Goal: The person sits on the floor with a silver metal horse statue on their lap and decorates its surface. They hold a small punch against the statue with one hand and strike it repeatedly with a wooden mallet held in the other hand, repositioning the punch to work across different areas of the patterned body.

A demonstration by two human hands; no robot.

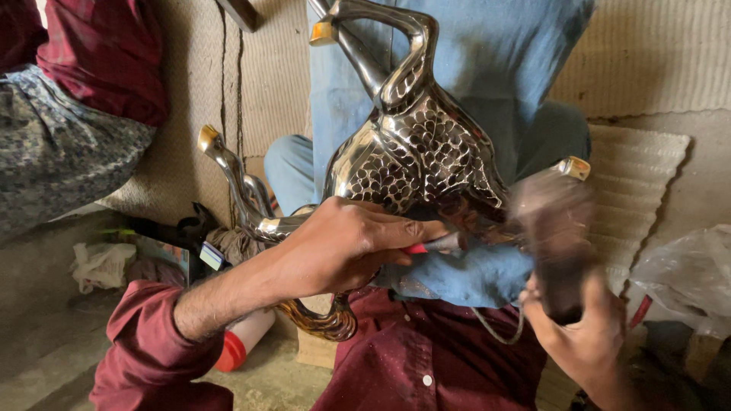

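Observation:
A shiny silver metal bird figure [415, 148] with a scale pattern lies on my lap over a blue cloth [464, 278]. Its curved neck rises toward the top of the view. My left hand [343, 243] presses a thin tool with a red handle [430, 245] against the figure's lower body. My right hand [582, 335] grips a dark hammer-like tool [556, 243], blurred by motion, just right of the thin tool. A second metal bird neck [232, 183] with a gold tip sits to the left.
Another person in a dark red shirt and patterned cloth [68, 114] sits at the upper left. A white and red bottle [240, 342] lies on the floor below my left arm. A clear plastic bag [685, 278] lies at the right. A woven mat [647, 53] lines the wall.

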